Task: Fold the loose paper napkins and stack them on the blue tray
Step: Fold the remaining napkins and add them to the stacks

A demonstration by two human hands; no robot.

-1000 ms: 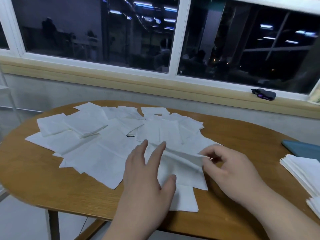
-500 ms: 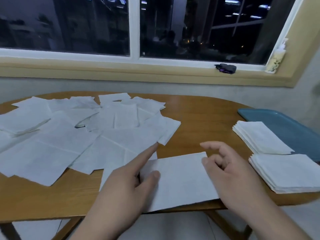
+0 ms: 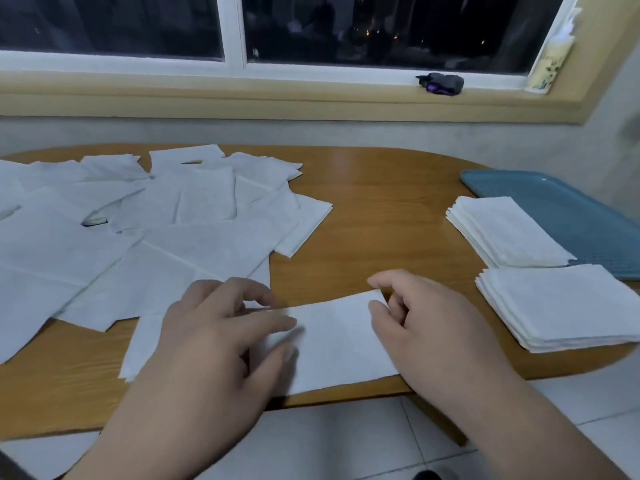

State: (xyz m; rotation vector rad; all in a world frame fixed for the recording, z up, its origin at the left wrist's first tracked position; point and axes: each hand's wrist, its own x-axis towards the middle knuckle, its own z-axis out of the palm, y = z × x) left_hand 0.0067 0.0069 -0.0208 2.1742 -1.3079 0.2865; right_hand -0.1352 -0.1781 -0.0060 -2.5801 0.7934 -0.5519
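Since a moment ago the right hand (image 3: 422, 327) has dropped onto the folded napkin (image 3: 339, 337) at 6 o'clock, fingers pinching its far right corner. The left hand (image 3: 214, 344) presses it, fingers spread flat. Open counter (image 3: 381, 209) lies between it and the blue tray (image 3: 554, 202) at 2 o'clock.

Left hand (image 3: 214, 341) flat on napkin (image 3: 339, 344) at table (image 3: 381, 220) front edge; right hand (image 3: 433, 330) pinches its far right corner.

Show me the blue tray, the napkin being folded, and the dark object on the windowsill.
blue tray (image 3: 575, 216): head view, bare surface.
napkin being folded (image 3: 337, 341): head view, its middle.
dark object (image 3: 443, 83): head view, its middle.
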